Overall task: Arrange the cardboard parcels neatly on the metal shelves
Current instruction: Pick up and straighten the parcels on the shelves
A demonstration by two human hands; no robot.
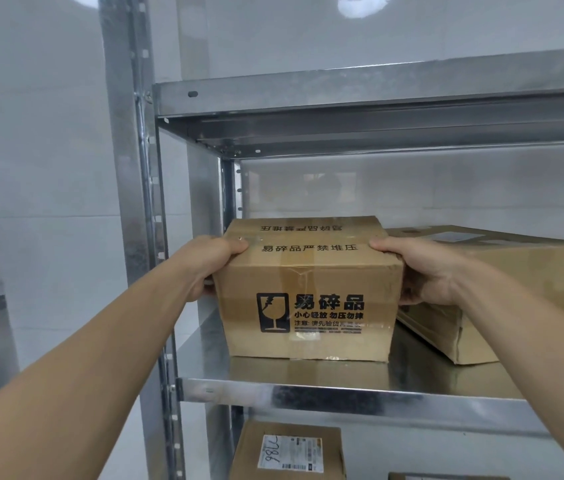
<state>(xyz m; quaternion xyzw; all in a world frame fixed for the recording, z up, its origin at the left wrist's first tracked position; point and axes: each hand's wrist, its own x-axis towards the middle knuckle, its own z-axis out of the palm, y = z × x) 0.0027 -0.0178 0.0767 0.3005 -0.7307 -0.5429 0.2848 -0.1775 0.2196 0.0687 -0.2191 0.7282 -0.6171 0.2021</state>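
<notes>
A brown cardboard parcel [308, 289] with a black fragile-glass mark and printed characters stands on the middle metal shelf [342, 393], near its left end. My left hand [207, 265] grips the parcel's left side with the thumb over the top edge. My right hand [425, 271] grips its right side the same way. A larger flat parcel [515, 271] lies just to the right on the same shelf, angled, close to my right hand.
An upper shelf [342, 98] hangs above the parcel. On the shelf below lies a labelled parcel [287, 452], with another box edge [446, 476] to its right. The slotted upright post [138, 237] stands at left, and a white tiled wall is behind.
</notes>
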